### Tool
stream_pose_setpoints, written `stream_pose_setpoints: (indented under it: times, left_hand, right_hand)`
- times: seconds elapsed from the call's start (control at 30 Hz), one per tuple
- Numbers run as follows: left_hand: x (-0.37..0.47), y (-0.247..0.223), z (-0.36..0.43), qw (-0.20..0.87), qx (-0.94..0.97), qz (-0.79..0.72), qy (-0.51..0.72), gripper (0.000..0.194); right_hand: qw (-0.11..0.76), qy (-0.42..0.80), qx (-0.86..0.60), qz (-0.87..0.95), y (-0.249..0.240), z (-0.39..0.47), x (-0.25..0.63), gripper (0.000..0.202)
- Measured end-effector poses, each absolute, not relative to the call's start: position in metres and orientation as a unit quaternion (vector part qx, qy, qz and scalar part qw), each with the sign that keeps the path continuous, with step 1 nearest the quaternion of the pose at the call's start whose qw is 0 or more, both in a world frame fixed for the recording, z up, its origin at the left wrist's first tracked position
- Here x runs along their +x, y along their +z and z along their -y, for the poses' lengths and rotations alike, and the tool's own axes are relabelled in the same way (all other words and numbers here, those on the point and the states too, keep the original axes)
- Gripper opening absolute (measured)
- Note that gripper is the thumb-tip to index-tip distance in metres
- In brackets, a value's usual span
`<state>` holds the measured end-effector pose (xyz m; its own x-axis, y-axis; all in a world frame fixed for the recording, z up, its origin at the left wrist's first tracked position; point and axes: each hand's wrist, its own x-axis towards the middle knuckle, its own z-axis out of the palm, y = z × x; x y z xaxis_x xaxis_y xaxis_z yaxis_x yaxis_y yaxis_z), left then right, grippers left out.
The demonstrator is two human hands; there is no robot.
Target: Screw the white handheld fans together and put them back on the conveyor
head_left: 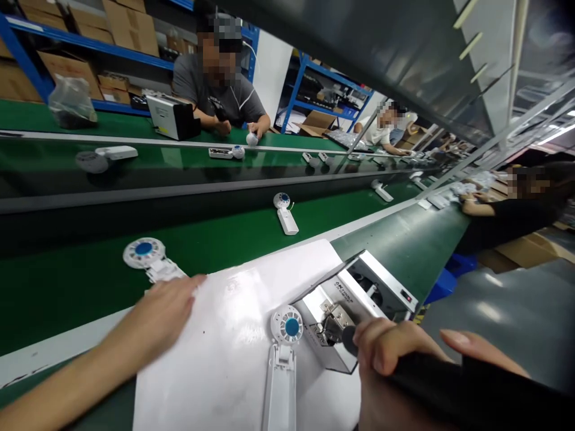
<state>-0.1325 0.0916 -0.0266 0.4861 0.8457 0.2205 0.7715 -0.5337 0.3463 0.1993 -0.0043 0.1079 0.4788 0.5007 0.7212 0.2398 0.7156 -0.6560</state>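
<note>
Left hand (pixel 168 308): stretched out over the belt's near edge, fingers across the handle of a white fan (pixel 144 252); from here I cannot tell whether they grip it or only lie over it.
Right hand (pixel 390 350): curled firmly round a black tool (pixel 424 371), its tip right by the metal front of the box; whether the two touch, I can't make out.
Fan under the left hand: on the green belt (pixel 67 269), blue disc facing up, its lower end hidden by the hand.
Second fan (pixel 284 353): on the white sheet (pixel 211 341), just beside the box (pixel 345 299), head away from the worker, handle running toward them.
Farther along the belt: a third fan (pixel 286 215), lying flat.
Across the line: a co-worker in a grey shirt (pixel 188 81), one hand at a white piece (pixel 252 139).
Far right: another person's black sleeve (pixel 512 212).
</note>
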Motion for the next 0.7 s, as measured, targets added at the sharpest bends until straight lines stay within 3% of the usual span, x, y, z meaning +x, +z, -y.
stream_pose_setpoints:
  times: [0.1,0.17,0.3,0.4,0.47,0.7]
  left_hand:
    - [-0.162,-0.015,-0.123,0.095,0.832,-0.524,0.154,0.053]
    - [-0.166,0.001,-0.124,0.037,0.83,-0.537,0.146,0.054]
    - [-0.122,0.035,-0.08,-0.085,0.868,-0.411,0.264,0.032]
    - [-0.065,0.038,-0.029,0.054,0.937,-0.155,0.309,0.024]
    - [-0.032,0.025,-0.003,0.077,0.953,-0.07,0.284,0.021]
    - [-0.011,-0.008,0.007,0.141,0.958,-0.034,0.249,0.016]
  right_hand:
    - [0.777,0.055,-0.391,0.49,0.106,-0.007,0.202,0.058]
    - [0.768,0.074,-0.405,0.491,0.103,-0.013,0.2,0.063]
    - [0.761,0.092,-0.412,0.494,0.1,-0.013,0.192,0.067]
    - [0.768,0.182,-0.385,0.479,0.099,-0.004,0.181,0.066]
    - [0.763,0.254,-0.366,0.469,0.095,0.001,0.171,0.061]
    - [0.758,0.278,-0.374,0.457,0.075,-0.002,0.142,0.076]
